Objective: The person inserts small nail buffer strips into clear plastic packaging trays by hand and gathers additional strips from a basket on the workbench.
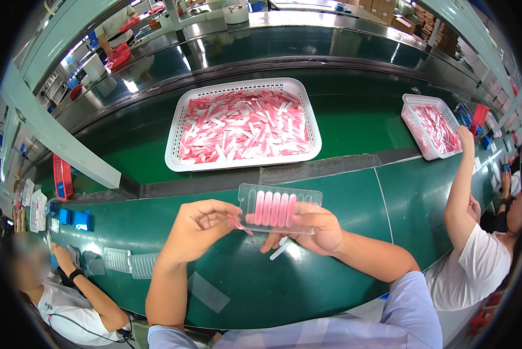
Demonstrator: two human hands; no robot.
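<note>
At the left end of the clear tray (308,200), left hand (201,227) pinches pink pieces (239,223); right hand (320,231) pinches right end; seated strips (275,209) run near-far.

It was a factory workroom. People (470,264) worked along a long green bench (330,291), white baskets (243,165) held heaps of small pink-and-white pieces (243,125), and cardboard boxes (377,9) stood stacked at the back.

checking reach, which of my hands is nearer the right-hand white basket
Right. Your right hand is left of the white basket and nearer you; your left hand is further left.
</note>
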